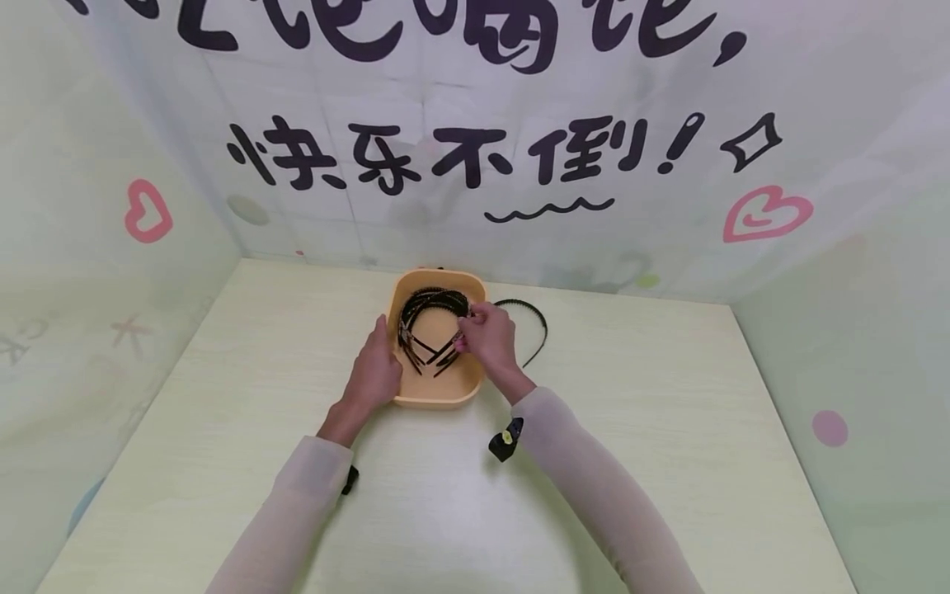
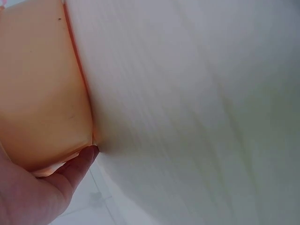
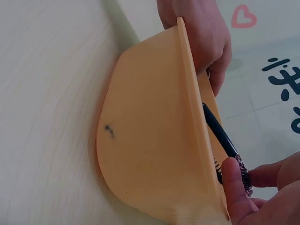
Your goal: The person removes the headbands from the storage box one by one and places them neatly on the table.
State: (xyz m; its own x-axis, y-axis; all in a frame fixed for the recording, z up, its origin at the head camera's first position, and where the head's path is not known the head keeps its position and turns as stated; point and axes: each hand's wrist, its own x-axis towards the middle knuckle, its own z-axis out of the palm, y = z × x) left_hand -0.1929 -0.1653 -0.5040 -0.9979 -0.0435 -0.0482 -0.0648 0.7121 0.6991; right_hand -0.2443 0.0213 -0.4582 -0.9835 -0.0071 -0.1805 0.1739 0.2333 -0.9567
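Note:
A peach-coloured plastic bin [image 1: 460, 386] stands on the table with several black headbands [image 1: 411, 307] inside it. My left hand [image 1: 373, 371] grips the bin's left side; in the left wrist view its fingers [image 2: 77, 171] lie along the outer wall. Over the bin's right rim, my right hand [image 1: 493, 337] pinches a black headband [image 3: 219, 127] between thumb and fingers, at a stretch covered with glittery beads. That headband's far end reaches down behind the bin wall in the right wrist view. Another black headband [image 1: 546, 323] lies on the table just right of the bin.
The pale wood-grain table [image 1: 653, 445] meets a printed cloth backdrop [image 1: 416, 223] right behind the bin. More cloth hangs along the left and right sides. Black straps with small devices sit at both wrists.

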